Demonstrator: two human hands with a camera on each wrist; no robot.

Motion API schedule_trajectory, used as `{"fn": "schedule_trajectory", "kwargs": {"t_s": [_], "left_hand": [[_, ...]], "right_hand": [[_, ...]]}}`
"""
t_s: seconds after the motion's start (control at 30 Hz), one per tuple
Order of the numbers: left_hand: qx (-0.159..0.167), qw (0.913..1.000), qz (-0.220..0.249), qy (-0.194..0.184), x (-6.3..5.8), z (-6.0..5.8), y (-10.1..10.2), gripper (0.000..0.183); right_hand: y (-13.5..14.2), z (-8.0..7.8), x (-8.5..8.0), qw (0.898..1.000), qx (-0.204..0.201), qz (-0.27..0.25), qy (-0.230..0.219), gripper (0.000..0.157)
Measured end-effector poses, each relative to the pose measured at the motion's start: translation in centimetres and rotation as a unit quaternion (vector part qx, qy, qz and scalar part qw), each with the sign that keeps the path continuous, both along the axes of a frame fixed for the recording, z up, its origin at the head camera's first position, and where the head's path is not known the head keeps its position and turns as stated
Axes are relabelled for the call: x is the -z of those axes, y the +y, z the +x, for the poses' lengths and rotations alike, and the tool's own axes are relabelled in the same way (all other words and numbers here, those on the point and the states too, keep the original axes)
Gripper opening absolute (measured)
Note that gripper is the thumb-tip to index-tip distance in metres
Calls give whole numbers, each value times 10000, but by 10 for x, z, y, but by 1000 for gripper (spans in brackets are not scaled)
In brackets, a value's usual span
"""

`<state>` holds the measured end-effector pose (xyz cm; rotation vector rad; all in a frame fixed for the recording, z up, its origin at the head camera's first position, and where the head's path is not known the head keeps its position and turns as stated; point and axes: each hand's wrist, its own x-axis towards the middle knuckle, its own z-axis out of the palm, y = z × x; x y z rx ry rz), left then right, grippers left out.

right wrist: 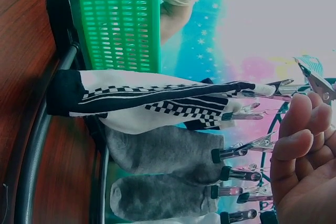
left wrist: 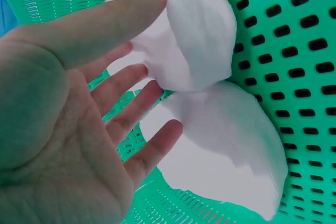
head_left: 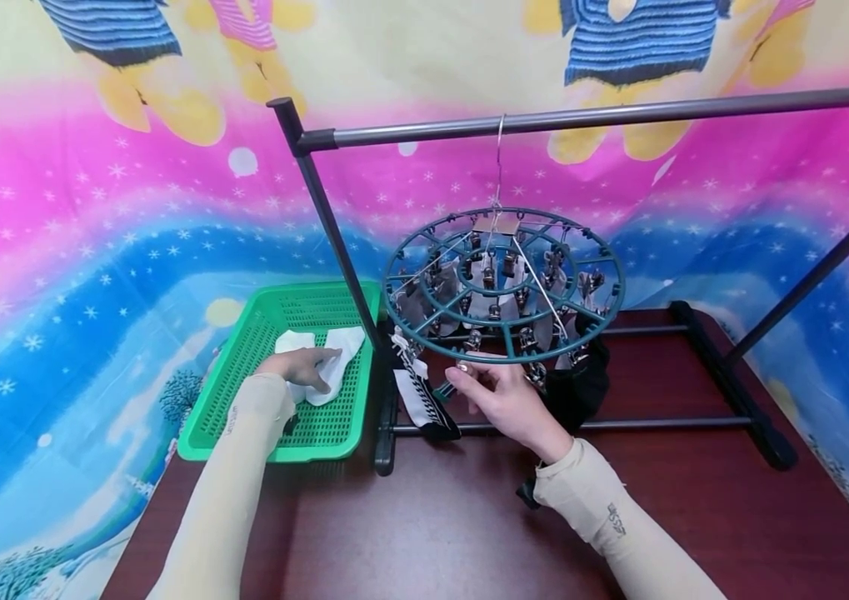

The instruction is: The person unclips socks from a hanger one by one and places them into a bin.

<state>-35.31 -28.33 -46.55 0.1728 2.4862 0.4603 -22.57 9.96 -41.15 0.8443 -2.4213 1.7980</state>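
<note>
Inside the green basket, my left hand reaches over two white socks. Its fingers are spread and fairly straight; the thumb and fingertips touch the fabric of one sock. At the near edge of a round dark-green hanger, my right hand pinches a metal clip between thumb and fingers. No sock hangs in that clip. Beside it hang black-and-white checked socks, held by neighbouring clips. Grey socks hang further along the hanger, partly hidden in the head view by its rings.
The hanger hooks onto a dark metal rack standing on a reddish-brown table. Left of the rack's post stands the basket. Black socks hang near my right wrist. A printed cloth covers the walls.
</note>
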Motion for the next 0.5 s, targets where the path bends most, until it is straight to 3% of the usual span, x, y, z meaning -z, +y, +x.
{"fn": "schedule_trajectory", "kwargs": {"t_s": [0.2, 0.5], "left_hand": [[-188, 9998, 5, -65, 1, -1, 1, 87], [-86, 9999, 13, -80, -3, 2, 5, 86]], "right_hand": [[-1, -3, 2, 9999, -2, -53, 117, 29], [-1, -1, 3, 9999, 28, -60, 96, 27]]}}
